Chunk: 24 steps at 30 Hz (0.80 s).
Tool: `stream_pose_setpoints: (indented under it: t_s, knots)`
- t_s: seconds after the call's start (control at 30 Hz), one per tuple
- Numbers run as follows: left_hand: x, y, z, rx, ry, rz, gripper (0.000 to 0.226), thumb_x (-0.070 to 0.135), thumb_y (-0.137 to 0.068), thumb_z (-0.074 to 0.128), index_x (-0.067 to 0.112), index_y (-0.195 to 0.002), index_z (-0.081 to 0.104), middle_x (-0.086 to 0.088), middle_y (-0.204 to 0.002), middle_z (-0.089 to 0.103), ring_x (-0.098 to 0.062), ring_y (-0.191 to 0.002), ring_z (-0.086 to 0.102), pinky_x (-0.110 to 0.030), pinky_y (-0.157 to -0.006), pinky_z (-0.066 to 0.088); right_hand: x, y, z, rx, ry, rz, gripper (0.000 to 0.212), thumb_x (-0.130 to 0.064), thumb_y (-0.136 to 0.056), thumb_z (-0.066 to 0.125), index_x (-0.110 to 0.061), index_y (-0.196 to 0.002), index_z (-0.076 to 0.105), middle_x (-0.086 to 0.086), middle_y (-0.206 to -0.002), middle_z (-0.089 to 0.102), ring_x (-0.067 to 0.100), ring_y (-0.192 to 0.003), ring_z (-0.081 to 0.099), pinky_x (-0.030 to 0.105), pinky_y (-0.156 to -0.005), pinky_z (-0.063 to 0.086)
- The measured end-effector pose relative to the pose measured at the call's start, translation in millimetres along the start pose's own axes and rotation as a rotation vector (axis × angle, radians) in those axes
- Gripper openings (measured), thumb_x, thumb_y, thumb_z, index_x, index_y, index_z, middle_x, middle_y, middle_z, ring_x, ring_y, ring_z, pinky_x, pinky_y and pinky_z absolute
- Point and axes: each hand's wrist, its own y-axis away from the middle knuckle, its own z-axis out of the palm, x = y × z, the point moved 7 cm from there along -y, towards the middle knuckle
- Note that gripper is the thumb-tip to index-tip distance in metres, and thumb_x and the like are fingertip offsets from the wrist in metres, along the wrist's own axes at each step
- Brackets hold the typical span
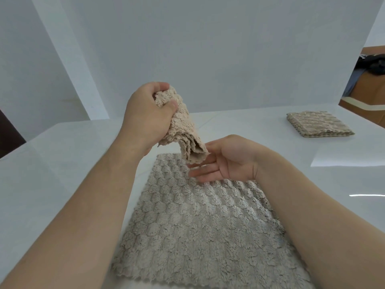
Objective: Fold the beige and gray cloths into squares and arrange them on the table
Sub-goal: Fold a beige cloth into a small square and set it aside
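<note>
My left hand [145, 113] grips a folded beige cloth [185, 130] by its upper end and holds it in the air, so the cloth hangs down and to the right. My right hand [225, 161] is palm up with straight fingers, and its fingertips touch the hanging cloth's lower edge. Below both hands a large greyish-beige cloth [198, 230] lies spread flat on the white table [62, 163]. My right forearm crosses its right side. A folded beige square [318, 123] lies at the far right of the table.
White panels stand behind the table and to its left. Past the table's right edge are wooden furniture and dark items [373, 63]. The table's front edge is out of view.
</note>
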Motion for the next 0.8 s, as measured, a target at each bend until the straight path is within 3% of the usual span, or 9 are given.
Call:
stream_pose_setpoints:
  t_s: [0.1,0.2,0.27,0.4,0.5,0.6,0.67,0.73,0.8]
  knots:
    - [9,8,12,-0.046,-0.027,0.059,0.04,0.023,-0.091,0.071,0.029,-0.13,0.062,0.009,-0.123,0.065,-0.013,-0.113,0.065,-0.04,-0.1,0.054,-2,-11,-8,0.115,-0.132,-0.024,0.06,-0.052,-0.108,0.026,-0.001,-0.13,0.05,0.03,-0.118,0.069,0.048,-0.108,0.068,0.056,-0.09,0.056]
    - [14,15,24,-0.087,-0.063,0.116,0.041,0.023,-0.092,0.07,0.027,-0.132,0.061,0.01,-0.126,0.064,-0.009,-0.115,0.063,-0.038,-0.103,0.051,-3,-13,-11,0.134,-0.166,-0.023,0.084,-0.07,-0.1,0.018,-0.002,-0.131,0.056,0.024,-0.114,0.072,0.044,-0.101,0.071,0.051,-0.084,0.057]
    - [13,17,29,-0.1,-0.088,0.137,0.041,0.025,-0.093,0.07,0.028,-0.133,0.06,0.01,-0.129,0.062,-0.009,-0.118,0.061,-0.037,-0.106,0.05,-7,-8,-15,0.199,-0.176,-0.06,0.079,-0.069,-0.1,0.023,-0.003,-0.127,0.059,0.022,-0.108,0.074,0.04,-0.09,0.072,0.051,-0.084,0.058]
    - [11,16,31,-0.102,-0.129,0.148,0.042,0.028,-0.093,0.069,0.031,-0.133,0.058,0.009,-0.131,0.059,-0.01,-0.121,0.059,-0.038,-0.107,0.048,-23,3,-30,0.407,-0.095,-0.2,0.055,-0.052,-0.103,0.048,0.001,-0.115,0.055,0.027,-0.1,0.071,0.04,-0.076,0.073,0.048,-0.059,0.061]
    - [10,16,31,-0.102,-0.15,0.156,0.041,0.028,-0.094,0.069,0.031,-0.133,0.058,0.009,-0.132,0.059,-0.01,-0.12,0.059,-0.039,-0.108,0.047,-32,6,-39,0.574,0.123,-0.248,0.066,-0.07,-0.09,0.047,-0.007,-0.106,0.06,0.03,-0.115,0.068,0.048,-0.096,0.071,0.061,-0.081,0.056]
    - [5,16,34,-0.105,-0.147,0.151,0.04,0.028,-0.094,0.069,0.033,-0.132,0.058,0.01,-0.132,0.058,-0.01,-0.118,0.06,-0.039,-0.106,0.049,-45,15,-38,0.614,0.286,-0.351,0.062,-0.063,-0.1,0.034,-0.009,-0.102,0.064,0.027,-0.105,0.071,0.041,-0.082,0.074,0.042,-0.062,0.061]
    - [1,18,38,-0.113,-0.137,0.14,0.041,0.028,-0.093,0.068,0.033,-0.132,0.057,0.009,-0.132,0.058,-0.011,-0.118,0.061,-0.04,-0.105,0.05,-52,24,-39,0.63,0.376,-0.408,0.059,-0.054,-0.106,0.028,-0.006,-0.101,0.062,0.027,-0.089,0.071,0.03,-0.06,0.073,0.028,-0.044,0.053]
    - [-4,21,43,-0.113,-0.11,0.094,0.04,0.027,-0.094,0.067,0.032,-0.133,0.058,0.009,-0.132,0.058,-0.013,-0.119,0.06,-0.041,-0.105,0.05,-55,35,-41,0.676,0.462,-0.436,0.055,-0.047,-0.109,0.026,-0.002,-0.096,0.055,0.017,-0.067,0.06,0.008,-0.034,0.06,0.015,-0.032,0.039]
    - [-8,26,51,-0.111,-0.064,0.029,0.039,0.024,-0.096,0.065,0.029,-0.134,0.058,0.01,-0.131,0.058,-0.014,-0.122,0.059,-0.042,-0.106,0.05,-56,42,-47,0.724,0.525,-0.457,0.053,-0.044,-0.11,0.026,-0.004,-0.085,0.05,0.007,-0.059,0.048,0.008,-0.028,0.051,0.015,-0.029,0.035]
